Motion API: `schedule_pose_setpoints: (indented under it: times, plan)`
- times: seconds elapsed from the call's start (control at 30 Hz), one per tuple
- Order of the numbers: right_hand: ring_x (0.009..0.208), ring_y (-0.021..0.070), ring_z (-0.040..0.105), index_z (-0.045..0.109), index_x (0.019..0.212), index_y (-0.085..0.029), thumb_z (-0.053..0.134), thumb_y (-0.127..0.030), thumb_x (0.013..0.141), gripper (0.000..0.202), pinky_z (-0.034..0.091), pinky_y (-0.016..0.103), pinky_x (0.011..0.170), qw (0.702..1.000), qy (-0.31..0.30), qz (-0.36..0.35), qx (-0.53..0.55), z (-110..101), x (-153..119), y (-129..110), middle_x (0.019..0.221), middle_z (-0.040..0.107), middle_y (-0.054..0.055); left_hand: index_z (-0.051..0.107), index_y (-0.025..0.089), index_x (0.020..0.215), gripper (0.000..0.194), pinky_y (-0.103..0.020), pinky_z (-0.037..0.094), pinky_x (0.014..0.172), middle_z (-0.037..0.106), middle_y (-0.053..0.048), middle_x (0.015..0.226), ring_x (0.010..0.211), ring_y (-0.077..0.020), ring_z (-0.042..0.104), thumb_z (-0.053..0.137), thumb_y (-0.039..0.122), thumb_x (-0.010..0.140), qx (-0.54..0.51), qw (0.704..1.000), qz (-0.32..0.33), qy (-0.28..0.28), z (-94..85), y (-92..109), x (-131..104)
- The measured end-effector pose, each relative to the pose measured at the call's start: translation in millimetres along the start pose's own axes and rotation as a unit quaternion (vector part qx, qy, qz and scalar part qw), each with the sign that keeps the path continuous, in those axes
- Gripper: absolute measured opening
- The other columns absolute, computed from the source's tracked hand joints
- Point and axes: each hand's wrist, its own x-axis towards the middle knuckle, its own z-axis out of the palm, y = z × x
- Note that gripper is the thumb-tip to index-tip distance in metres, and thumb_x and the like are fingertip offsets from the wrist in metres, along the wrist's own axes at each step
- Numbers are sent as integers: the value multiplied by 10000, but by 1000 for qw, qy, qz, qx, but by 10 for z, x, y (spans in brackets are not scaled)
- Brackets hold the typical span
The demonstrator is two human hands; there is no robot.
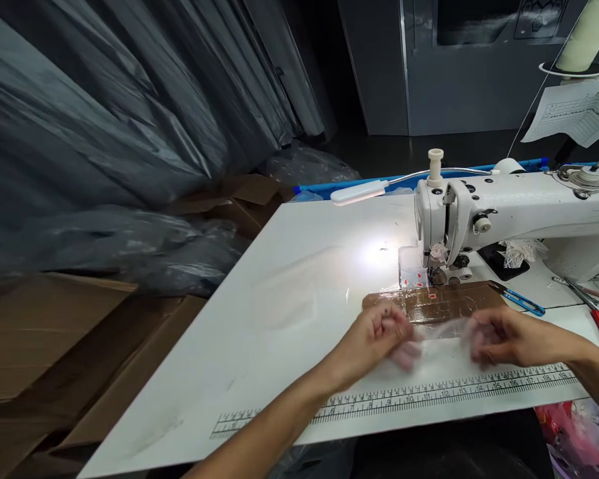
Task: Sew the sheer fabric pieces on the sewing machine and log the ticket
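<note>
My left hand [384, 332] is blurred, its fingers curled, over the white table in front of the sewing machine [524, 206]. To its right my right hand [496, 338] is also curled and smeared by motion. A pale, see-through strip [449, 328] stretches between the two hands, too blurred to make out well. Just behind them, brown tape [434, 305] covers the machine bed below the needle area. Blue thread snips [524, 302] lie beside the tape, behind my right hand.
A ruler strip [409, 399] runs along the table's front edge. Scissors [582, 291] and red-handled tools lie at the right. A lit lamp [359, 193] hangs left of the machine head. Cardboard boxes [70, 339] and plastic-covered material [130, 113] stand left; a thread cone [586, 40] rises behind.
</note>
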Motion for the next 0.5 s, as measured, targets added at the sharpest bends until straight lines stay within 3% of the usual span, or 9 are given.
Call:
schedule_pose_setpoints:
  times: [0.07,0.17,0.23,0.33,0.4,0.5]
  plan:
    - [631,155,629,597,924,-173,727,-457,756,355,462,241,555,998,-36,26,39,-66,-137,-19,761,679,43,540,176,791,345,-259,567,473,713,-60,761,627,-192,711,741,456,769,61,997,-29,-44,53,18,-115]
    - [598,142,587,580,935,-169,698,-503,755,397,454,247,551,998,49,-8,47,-150,-101,-16,720,636,25,584,191,865,239,-241,534,446,661,-22,690,599,-182,683,682,402,808,170,985,37,-2,44,46,-71]
    - [590,143,553,579,926,-175,624,-497,795,350,407,247,520,986,157,-48,-17,-182,53,4,711,609,19,625,202,909,170,-255,534,509,651,-23,677,590,-167,646,654,347,825,275,948,145,63,-23,57,82]
    - [600,162,517,573,816,-197,520,-422,843,232,363,271,535,935,282,-101,-189,-188,306,31,670,573,17,676,206,884,115,-347,545,696,691,-83,810,704,-204,635,625,296,835,404,865,267,130,-145,55,331]
    - [580,167,493,538,735,-211,493,-388,855,218,338,283,544,903,308,-116,-275,-179,411,42,619,544,10,704,207,864,121,-428,521,819,706,-126,924,826,-255,652,626,293,833,435,844,289,119,-195,41,423]
    - [536,159,458,501,696,-219,477,-380,871,238,307,282,529,888,306,-120,-320,-172,449,53,571,512,-2,740,240,895,130,-486,452,957,727,-131,1048,976,-300,661,693,306,793,411,864,288,36,-197,-2,446]
